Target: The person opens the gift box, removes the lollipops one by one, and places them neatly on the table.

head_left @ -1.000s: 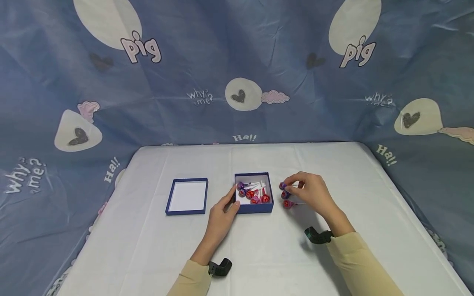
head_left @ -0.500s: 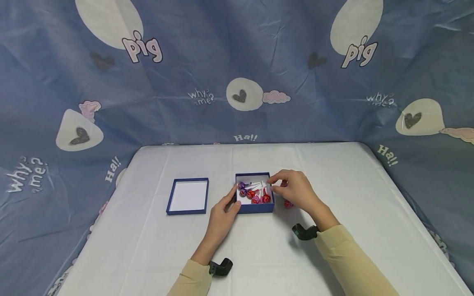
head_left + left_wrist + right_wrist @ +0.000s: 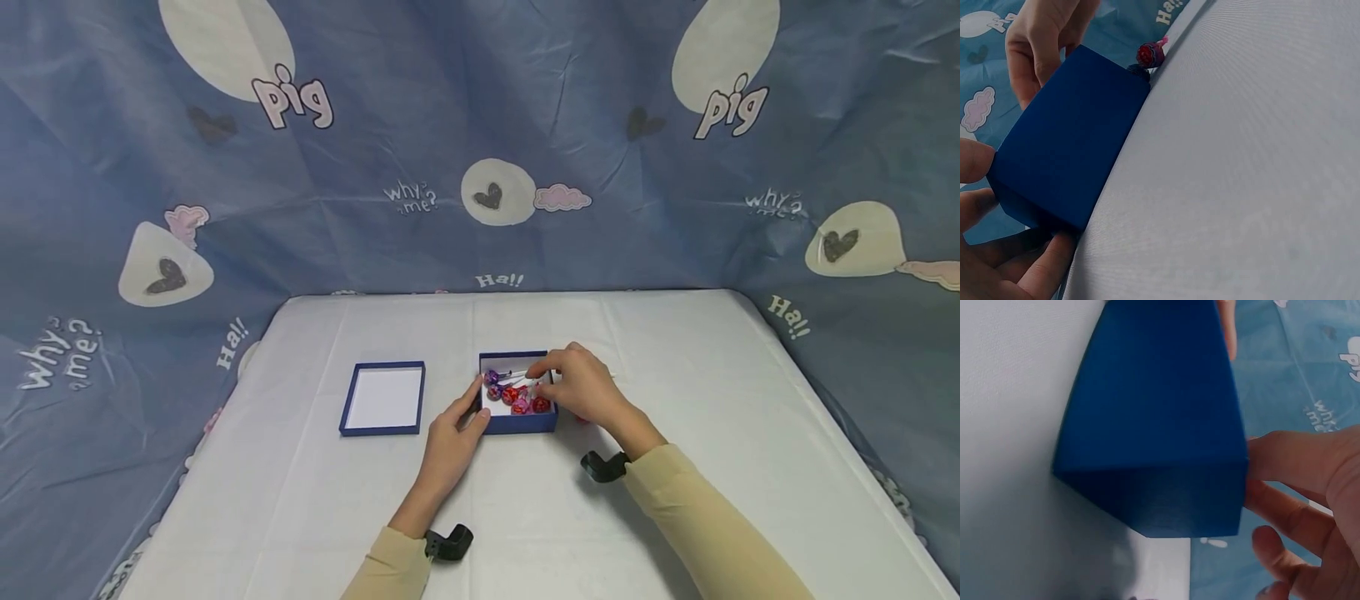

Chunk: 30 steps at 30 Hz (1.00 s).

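Observation:
A blue box [image 3: 520, 424] with a white inside holds several wrapped lollipops [image 3: 510, 396], purple, red and pink, with white sticks. My left hand [image 3: 447, 442] grips the box at its near left corner, thumb on the front wall and fingers along the left side. My right hand [image 3: 581, 387] reaches over the right wall, with thumb and forefinger apart just above the lollipop sticks. In the right wrist view the box wall hides these fingertips. Beside the box, a red and purple lollipop [image 3: 1150, 55] shows on the table in the left wrist view.
The box's lid [image 3: 382, 400], blue-rimmed and white inside, lies on the white tablecloth [image 3: 300, 517] to the left. Lollipops right of the box are mostly hidden by my right hand in the head view. A blue printed curtain [image 3: 480, 242] hangs behind the table.
My right hand has moved left from the lollipops on the table to inside the box's right side, its finger and thumb parting. The left hand stays on the box.

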### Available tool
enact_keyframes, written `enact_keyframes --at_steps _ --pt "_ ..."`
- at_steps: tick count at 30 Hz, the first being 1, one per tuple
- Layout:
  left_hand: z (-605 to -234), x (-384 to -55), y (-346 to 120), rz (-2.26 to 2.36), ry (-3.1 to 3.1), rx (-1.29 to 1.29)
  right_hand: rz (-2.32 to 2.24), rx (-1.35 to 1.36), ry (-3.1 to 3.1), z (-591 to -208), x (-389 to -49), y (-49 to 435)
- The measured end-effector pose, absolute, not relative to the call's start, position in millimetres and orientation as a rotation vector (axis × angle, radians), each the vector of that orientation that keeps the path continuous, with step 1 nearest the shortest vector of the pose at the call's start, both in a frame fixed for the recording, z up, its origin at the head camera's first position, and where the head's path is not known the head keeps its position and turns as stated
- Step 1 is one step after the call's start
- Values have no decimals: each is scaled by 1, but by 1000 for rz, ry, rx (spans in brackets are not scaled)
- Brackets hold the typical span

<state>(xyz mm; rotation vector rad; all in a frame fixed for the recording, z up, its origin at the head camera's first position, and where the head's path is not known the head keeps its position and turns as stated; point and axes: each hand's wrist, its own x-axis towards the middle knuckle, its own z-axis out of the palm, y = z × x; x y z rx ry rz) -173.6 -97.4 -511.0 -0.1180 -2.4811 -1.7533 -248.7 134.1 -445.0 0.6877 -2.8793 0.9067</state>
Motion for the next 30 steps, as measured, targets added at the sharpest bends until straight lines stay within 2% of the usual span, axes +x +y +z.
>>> enact_keyframes --at_steps 15,30 --pt "-512 -174 -98 -1745 -2477 -134 817 856 -2813 -461 -255 107" --pt "-512 -173 -97 -1744 -2487 -136 676 813 -2849 -471 -256 99"
